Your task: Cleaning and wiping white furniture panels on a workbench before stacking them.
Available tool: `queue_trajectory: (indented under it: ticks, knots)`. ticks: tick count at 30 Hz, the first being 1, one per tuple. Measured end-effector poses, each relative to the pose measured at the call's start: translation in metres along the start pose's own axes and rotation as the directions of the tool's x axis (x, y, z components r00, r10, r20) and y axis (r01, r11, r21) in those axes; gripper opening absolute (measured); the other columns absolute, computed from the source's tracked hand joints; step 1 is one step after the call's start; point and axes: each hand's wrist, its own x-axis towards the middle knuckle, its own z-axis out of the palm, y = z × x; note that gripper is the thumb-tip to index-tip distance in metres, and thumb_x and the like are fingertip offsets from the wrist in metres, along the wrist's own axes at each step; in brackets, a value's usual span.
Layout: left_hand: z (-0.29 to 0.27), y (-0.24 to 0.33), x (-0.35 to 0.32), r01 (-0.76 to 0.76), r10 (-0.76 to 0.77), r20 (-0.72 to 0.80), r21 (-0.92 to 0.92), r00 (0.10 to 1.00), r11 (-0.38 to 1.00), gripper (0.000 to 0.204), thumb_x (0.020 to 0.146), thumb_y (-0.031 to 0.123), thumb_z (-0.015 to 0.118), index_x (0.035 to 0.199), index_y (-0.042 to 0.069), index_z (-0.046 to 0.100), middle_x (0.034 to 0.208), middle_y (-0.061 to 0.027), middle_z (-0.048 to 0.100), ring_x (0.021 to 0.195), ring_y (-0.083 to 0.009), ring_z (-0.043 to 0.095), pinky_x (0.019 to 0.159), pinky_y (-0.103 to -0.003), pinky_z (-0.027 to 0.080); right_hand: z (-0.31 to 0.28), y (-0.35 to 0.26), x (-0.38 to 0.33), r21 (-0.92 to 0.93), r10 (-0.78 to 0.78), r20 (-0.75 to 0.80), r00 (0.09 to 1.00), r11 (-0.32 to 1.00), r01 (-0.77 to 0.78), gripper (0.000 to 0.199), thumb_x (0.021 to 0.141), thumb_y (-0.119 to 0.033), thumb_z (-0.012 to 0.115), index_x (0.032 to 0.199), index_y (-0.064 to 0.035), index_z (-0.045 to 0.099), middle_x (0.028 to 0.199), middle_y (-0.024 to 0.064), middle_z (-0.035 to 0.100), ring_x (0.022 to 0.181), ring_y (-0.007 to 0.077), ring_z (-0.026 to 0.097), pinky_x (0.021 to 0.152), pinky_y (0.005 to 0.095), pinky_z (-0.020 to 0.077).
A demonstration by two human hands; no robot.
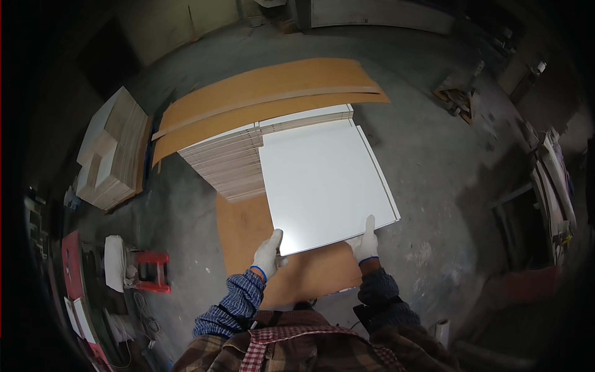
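Both gloved hands grip the near edge of a white panel, which lies flat on top of a stack of white boards. The left hand holds the panel's near left corner, its fingers clamped over the edge; the right hand holds the near right corner, with its fingers clamped on the top face and edge. The panel's right edge runs just inside a second white panel edge beneath it, and its far edge meets the far row of stacked boards. To the left, the stack's layered edges show bare, stepping down toward the near side. Long brown sheets curve across the far side of the stack, and another brown sheet lies on the floor under the near edge. Grey concrete floor is open to the right of the panel. Far left stands a separate pile of light boards; a red stool sits near left.
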Motion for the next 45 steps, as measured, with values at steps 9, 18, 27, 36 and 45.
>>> queue_trajectory:
  ticks: [9, 18, 27, 36, 45]
  knots:
    - [0.004, -0.024, 0.054, -0.185, 0.198, 0.029, -0.248, 0.980, 0.951, 0.040, 0.096, 0.031, 0.071, 0.107, -0.006, 0.063, 0.106, -0.0122, 0.062, 0.087, -0.0201, 0.064, 0.070, -0.032, 0.060, 0.008, 0.005, 0.048, 0.011, 0.077, -0.074, 0.994, 0.997, -0.076, 0.086, 0.098, -0.054, 0.065, 0.156, -0.0039, 0.027, 0.155, 0.0189, 0.042, 0.138, 0.0421, 0.049, 0.107, 0.0698, 0.0432]
    - [0.024, 0.011, 0.059, -0.196, 0.184, -0.128, -0.083, 0.975, 0.977, 0.029, 0.098, 0.022, 0.064, 0.106, -0.005, 0.062, 0.105, -0.0134, 0.063, 0.091, -0.0220, 0.064, 0.074, -0.034, 0.061, 0.041, 0.000, 0.067, -0.116, 0.046, -0.121, 0.992, 0.991, -0.061, 0.093, 0.098, -0.064, 0.058, 0.159, -0.0012, 0.025, 0.159, 0.0205, 0.040, 0.143, 0.0420, 0.044, 0.115, 0.0650, 0.0368]
    - [0.027, 0.021, 0.066, -0.231, 0.229, -0.121, -0.006, 0.966, 0.973, 0.031, 0.096, 0.024, 0.062, 0.105, -0.004, 0.066, 0.104, -0.0136, 0.066, 0.090, -0.0215, 0.066, 0.074, -0.034, 0.062, 0.034, -0.024, 0.080, -0.318, 0.212, -0.081, 0.974, 0.920, -0.227, 0.099, 0.096, -0.070, 0.054, 0.159, -0.0013, 0.023, 0.157, 0.0264, 0.038, 0.140, 0.0497, 0.045, 0.107, 0.0671, 0.0441]
    - [0.035, 0.031, 0.068, -0.236, 0.256, -0.256, 0.107, 0.932, 0.966, 0.038, 0.094, 0.027, 0.064, 0.105, -0.010, 0.064, 0.101, -0.0176, 0.068, 0.082, -0.0228, 0.070, 0.065, -0.034, 0.063, 0.047, -0.047, 0.083, -0.430, 0.324, -0.250, 0.913, 0.807, -0.404, 0.112, 0.093, -0.073, 0.057, 0.160, 0.0035, 0.010, 0.148, 0.0534, 0.024, 0.131, 0.0647, 0.044, 0.098, 0.0638, 0.0528]
    - [0.020, 0.039, 0.075, -0.268, 0.267, -0.059, -0.001, 0.962, 0.964, 0.033, 0.095, 0.023, 0.064, 0.107, -0.008, 0.062, 0.108, -0.0167, 0.065, 0.093, -0.0252, 0.068, 0.071, -0.037, 0.064, 0.035, -0.055, 0.085, -0.402, 0.395, -0.241, 0.887, 0.791, -0.462, 0.120, 0.088, -0.072, 0.065, 0.156, 0.0109, 0.010, 0.147, 0.0496, 0.025, 0.127, 0.0603, 0.048, 0.100, 0.0597, 0.0523]
